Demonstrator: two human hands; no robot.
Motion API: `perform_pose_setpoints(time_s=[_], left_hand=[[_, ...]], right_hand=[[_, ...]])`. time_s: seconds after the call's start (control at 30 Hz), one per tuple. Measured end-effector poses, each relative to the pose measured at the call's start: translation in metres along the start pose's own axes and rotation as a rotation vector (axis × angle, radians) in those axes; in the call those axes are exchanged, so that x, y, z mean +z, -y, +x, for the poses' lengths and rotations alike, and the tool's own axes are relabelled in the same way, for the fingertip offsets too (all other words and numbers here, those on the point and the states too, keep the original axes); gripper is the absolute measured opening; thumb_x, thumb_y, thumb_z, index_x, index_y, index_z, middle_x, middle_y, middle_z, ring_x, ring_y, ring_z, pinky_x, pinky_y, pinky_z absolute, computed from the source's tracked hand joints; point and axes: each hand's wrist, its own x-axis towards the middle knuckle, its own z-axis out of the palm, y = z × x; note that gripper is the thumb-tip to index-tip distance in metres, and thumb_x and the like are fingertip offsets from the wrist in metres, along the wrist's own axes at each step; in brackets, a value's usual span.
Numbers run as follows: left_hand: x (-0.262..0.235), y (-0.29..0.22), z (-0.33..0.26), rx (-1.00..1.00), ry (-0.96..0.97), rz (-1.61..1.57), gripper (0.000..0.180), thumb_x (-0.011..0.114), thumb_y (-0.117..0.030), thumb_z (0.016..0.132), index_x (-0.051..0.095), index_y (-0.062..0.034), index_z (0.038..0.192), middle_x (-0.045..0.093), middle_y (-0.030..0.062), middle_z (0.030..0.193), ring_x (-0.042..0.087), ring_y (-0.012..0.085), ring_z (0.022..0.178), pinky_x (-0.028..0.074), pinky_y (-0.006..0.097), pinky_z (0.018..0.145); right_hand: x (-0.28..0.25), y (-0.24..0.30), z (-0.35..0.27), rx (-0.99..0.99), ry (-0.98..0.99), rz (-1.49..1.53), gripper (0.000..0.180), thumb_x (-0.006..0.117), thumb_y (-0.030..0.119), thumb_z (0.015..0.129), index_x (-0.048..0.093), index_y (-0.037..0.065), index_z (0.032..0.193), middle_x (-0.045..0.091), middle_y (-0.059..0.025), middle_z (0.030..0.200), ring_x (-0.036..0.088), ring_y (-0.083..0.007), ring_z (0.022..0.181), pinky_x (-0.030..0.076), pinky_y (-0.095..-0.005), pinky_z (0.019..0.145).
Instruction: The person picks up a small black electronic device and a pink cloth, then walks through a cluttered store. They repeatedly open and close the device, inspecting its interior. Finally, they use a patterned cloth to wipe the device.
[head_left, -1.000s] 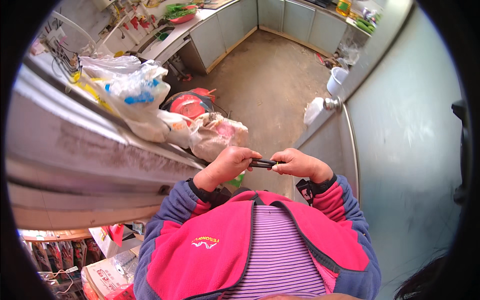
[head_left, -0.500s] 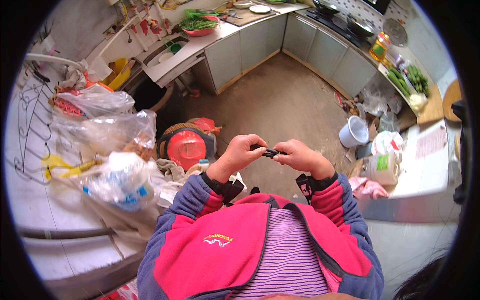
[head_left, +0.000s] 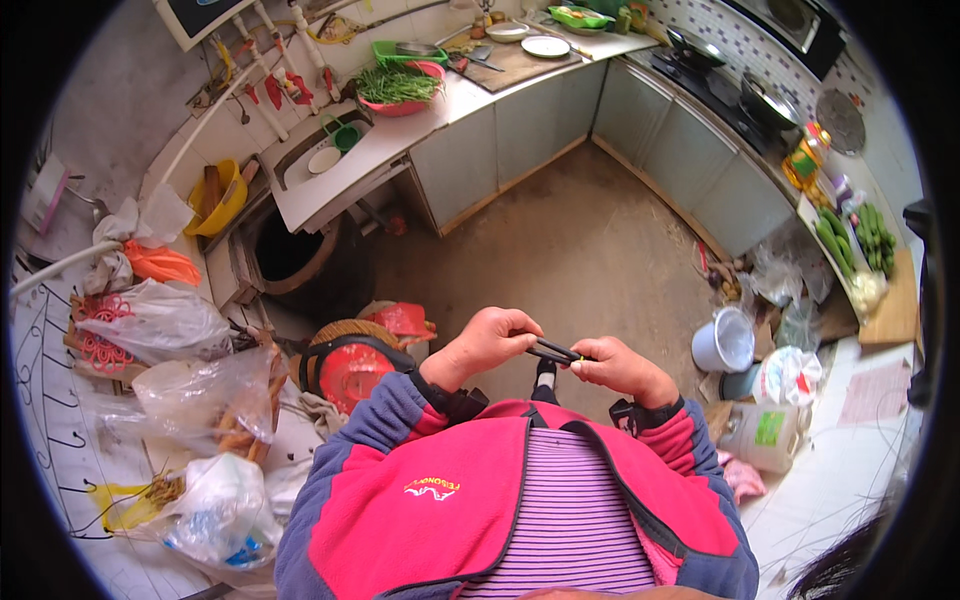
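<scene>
Between both hands, in front of my chest, stretches a thin black cord-like thing (head_left: 553,350) that looks doubled into a narrow loop. My left hand (head_left: 488,345) pinches one end between thumb and fingers. At the other end my right hand (head_left: 617,369) grips it, with a small yellowish bit showing by the fingertips. The exact kind of this thing is too small to make out. Both hands are up in the air over the floor, touching nothing else. A dark shoe (head_left: 545,385) shows below them.
A red round-lidded container (head_left: 350,375) stands on the left near a dark vat (head_left: 320,265). Plastic bags (head_left: 225,510) crowd the left side. Ahead runs a counter with a basket of greens (head_left: 398,88). A pale bucket (head_left: 723,340) and a jug (head_left: 765,435) stand right.
My hands have drawn slightly apart, so more of the black cord-like thing shows between them. The view has tilted up toward the far counter, and a foot has come into sight.
</scene>
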Motion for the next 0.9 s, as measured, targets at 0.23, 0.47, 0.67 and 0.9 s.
perform_pose_setpoints(time_s=[0.23, 0.47, 0.67, 0.9], left_hand=[[-0.034, -0.009, 0.136, 0.024, 0.031, 0.269, 0.016, 0.067, -0.013, 0.08, 0.067, -0.0028, 0.092, 0.065, 0.009, 0.074, 0.061, 0.0165, 0.067, 0.049, 0.029, 0.062], [-0.106, 0.011, 0.217, -0.127, -0.149, 0.126, 0.01, 0.067, -0.008, 0.081, 0.068, -0.0023, 0.09, 0.065, 0.0051, 0.075, 0.06, 0.0115, 0.069, 0.048, 0.027, 0.062], [-0.199, 0.037, 0.292, -0.196, -0.281, -0.105, 0.01, 0.068, -0.006, 0.082, 0.067, 0.0, 0.09, 0.066, 0.0035, 0.078, 0.06, 0.0095, 0.071, 0.049, 0.025, 0.064], [-0.298, 0.052, 0.409, -0.075, -0.217, 0.036, 0.015, 0.069, -0.014, 0.077, 0.067, -0.0022, 0.086, 0.064, 0.0064, 0.072, 0.058, 0.0136, 0.064, 0.048, 0.028, 0.06]], right_hand=[[-0.128, -0.001, 0.102, 0.018, 0.153, 0.06, 0.029, 0.061, 0.024, 0.086, 0.065, 0.0, 0.102, 0.065, -0.0099, 0.082, 0.059, -0.0152, 0.078, 0.047, -0.032, 0.072], [-0.208, 0.008, 0.228, -0.059, 0.316, 0.038, 0.026, 0.058, 0.021, 0.088, 0.064, 0.0, 0.103, 0.064, -0.0089, 0.079, 0.059, -0.0177, 0.075, 0.047, -0.033, 0.07], [-0.274, 0.034, 0.345, -0.062, 0.35, -0.048, 0.025, 0.058, 0.021, 0.089, 0.064, 0.001, 0.103, 0.063, -0.0085, 0.076, 0.058, -0.0176, 0.073, 0.047, -0.0323, 0.068], [-0.352, 0.079, 0.468, -0.103, 0.316, -0.149, 0.021, 0.06, 0.018, 0.09, 0.064, 0.001, 0.101, 0.06, -0.0036, 0.072, 0.053, -0.0119, 0.065, 0.045, -0.0291, 0.06]])
